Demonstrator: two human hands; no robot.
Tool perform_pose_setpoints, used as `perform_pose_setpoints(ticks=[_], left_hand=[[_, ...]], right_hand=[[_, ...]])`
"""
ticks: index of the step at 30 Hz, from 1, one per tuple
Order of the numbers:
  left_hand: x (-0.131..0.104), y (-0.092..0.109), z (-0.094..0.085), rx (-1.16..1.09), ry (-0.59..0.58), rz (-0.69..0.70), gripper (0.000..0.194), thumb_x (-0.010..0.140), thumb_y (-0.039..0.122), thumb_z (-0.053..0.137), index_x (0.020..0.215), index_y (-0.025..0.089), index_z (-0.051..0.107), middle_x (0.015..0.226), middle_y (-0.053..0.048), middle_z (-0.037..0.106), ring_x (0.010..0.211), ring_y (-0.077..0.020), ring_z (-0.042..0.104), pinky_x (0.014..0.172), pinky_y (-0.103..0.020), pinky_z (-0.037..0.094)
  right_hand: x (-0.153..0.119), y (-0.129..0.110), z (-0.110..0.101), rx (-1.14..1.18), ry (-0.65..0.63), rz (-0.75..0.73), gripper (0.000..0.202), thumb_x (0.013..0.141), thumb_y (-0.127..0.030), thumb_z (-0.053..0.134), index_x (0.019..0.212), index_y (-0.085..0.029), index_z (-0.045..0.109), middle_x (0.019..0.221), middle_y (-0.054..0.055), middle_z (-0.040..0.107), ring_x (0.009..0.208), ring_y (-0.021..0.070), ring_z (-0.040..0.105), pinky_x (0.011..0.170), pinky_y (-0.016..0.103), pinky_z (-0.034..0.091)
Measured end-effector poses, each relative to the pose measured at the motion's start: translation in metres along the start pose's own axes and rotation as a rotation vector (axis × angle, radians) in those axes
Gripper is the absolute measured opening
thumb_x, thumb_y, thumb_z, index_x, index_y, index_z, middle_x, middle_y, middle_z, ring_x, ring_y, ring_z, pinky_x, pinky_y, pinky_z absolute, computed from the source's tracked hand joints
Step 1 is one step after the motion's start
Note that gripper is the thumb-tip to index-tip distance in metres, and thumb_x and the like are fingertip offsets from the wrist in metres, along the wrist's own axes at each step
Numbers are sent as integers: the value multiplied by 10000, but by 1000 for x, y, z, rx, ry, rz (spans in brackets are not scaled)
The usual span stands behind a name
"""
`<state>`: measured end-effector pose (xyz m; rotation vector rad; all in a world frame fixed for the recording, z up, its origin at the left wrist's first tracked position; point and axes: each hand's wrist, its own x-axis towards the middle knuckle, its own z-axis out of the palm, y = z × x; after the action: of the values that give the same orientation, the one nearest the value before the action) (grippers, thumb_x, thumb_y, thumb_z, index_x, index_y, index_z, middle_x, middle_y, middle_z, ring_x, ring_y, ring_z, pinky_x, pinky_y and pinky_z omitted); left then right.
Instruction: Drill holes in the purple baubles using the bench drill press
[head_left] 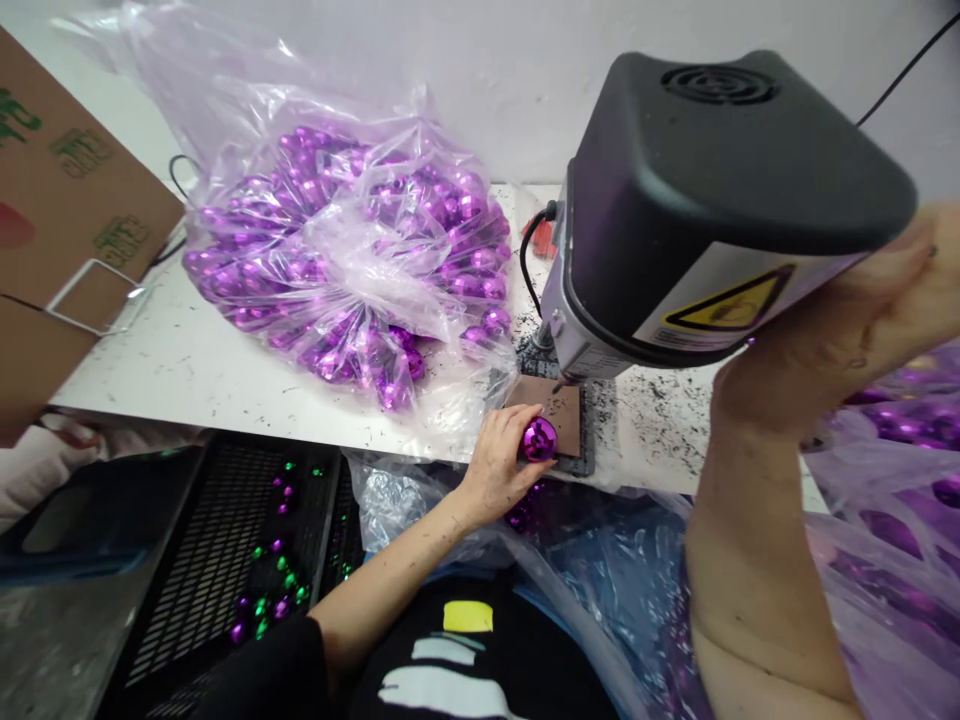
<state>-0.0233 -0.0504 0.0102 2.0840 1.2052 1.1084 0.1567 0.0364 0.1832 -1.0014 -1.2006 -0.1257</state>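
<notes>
My left hand pinches a shiny purple ball between thumb and fingers. The ball is at the near edge of a brown block on the base of a small bench drill press. The drill bit points down just beyond the ball, apart from it as far as I can see. At the right side of the drill's black housing is my right hand. Its fingers are hidden behind the machine, so what they touch does not show.
A clear plastic bag full of purple balls lies on the white table. Dark shavings surround the drill. A cardboard box stands left, above a black crate with small purple and green balls. More bagged purple balls are at right.
</notes>
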Motion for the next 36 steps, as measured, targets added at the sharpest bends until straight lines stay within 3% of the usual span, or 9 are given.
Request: perform_pose_setpoints(ticks=[7,11,15,17,20,24,29,32,36], left_hand=[[-18,9,-9,-69,-26,-62,613,868,344,700,1399,236,412,1296,-116,589,1188,-256,557,1015,-440,474],[-36,17,-16,57,-189,-89,644,843,303,729,1405,245,418,1298,-111,581,1186,-270,551,1019,-455,477],[-41,24,-27,153,-284,-100,798,767,447,790,1433,231,406,1328,-132,547,1226,-302,526,1031,-484,475],[-30,19,-37,122,-237,-106,646,837,476,712,1378,224,463,1275,-115,577,1195,-267,551,1013,-438,490],[2,-8,-56,213,-71,-136,208,975,290,516,1140,204,609,1079,-80,643,1053,-219,604,940,-377,506],[55,-61,-66,520,68,-214,273,909,103,497,1136,160,637,1120,-138,640,1076,-267,595,938,-405,483],[102,-91,-51,509,5,-252,444,836,234,671,1261,160,567,1228,-163,619,1154,-320,583,945,-417,467],[100,-85,-50,413,-39,-324,259,845,271,659,1080,164,639,1050,-126,667,1008,-292,637,880,-400,485],[65,-65,-65,-118,9,-445,394,797,372,719,1124,171,628,1022,-75,678,954,-228,638,867,-368,501]], right_hand=[[2,2,-1,4,-16,-14,580,857,-629,396,664,-87,468,597,-52,425,583,-37,383,608,193,260],[4,3,-2,-10,-26,-28,589,862,-642,389,648,-97,451,585,-49,390,582,-28,350,597,200,238],[10,11,-1,-16,-95,59,572,851,-628,414,637,-98,415,574,-61,312,576,-32,300,611,226,207],[13,16,2,2,-99,76,565,852,-613,430,617,-103,368,573,-61,255,578,-28,256,618,237,191],[15,23,5,16,-60,58,562,868,-593,436,603,-109,330,593,-48,263,616,-12,295,630,240,194],[15,28,6,24,-51,46,550,888,-531,475,589,-112,281,596,-40,238,660,1,368,669,240,244],[15,28,4,10,-39,43,511,890,-487,488,602,-103,314,597,-46,261,683,-1,419,686,227,286],[14,25,4,38,-52,43,494,899,-492,481,624,-98,370,601,-44,332,722,6,465,661,202,290],[15,22,4,48,-89,51,505,892,-535,483,649,-95,439,639,-29,391,699,8,451,602,190,259]])
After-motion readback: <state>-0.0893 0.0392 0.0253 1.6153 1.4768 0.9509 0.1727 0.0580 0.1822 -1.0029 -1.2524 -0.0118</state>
